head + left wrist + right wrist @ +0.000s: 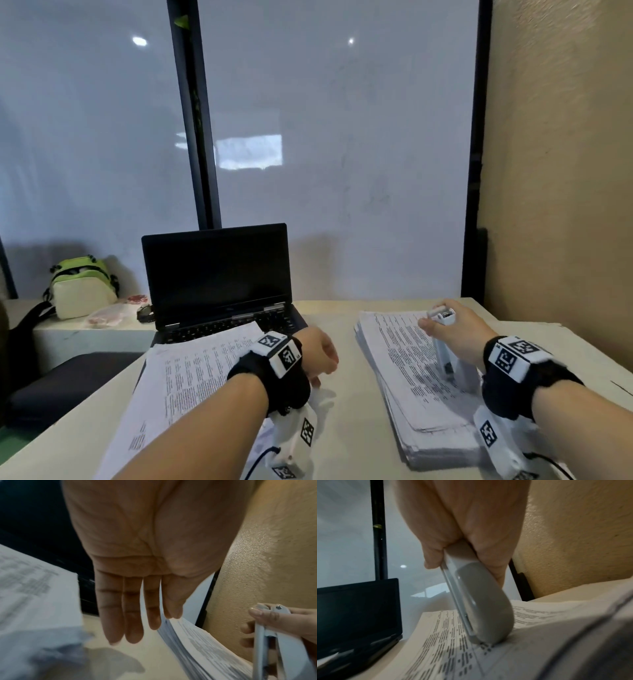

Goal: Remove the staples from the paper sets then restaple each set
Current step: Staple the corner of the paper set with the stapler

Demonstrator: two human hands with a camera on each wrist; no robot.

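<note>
A thick stack of printed paper sets [407,370] lies on the right of the table. My right hand [448,325] grips a white stapler [445,346], held upright with its rounded lower end [488,618] touching the top sheet [471,655]. Another pile of printed sheets [191,373] lies at the left, partly over the laptop. My left hand [320,353] hovers over the bare table between the two piles, fingers [133,615] straight and holding nothing. The stapler [267,635] and the stack's edge [192,642] also show in the left wrist view.
An open black laptop [219,274] stands behind the left pile. A green and cream bag [82,287] and small items sit on a low shelf at far left. A beige wall [555,171] borders the table [346,411] on the right. A dark seat [68,380] lies lower left.
</note>
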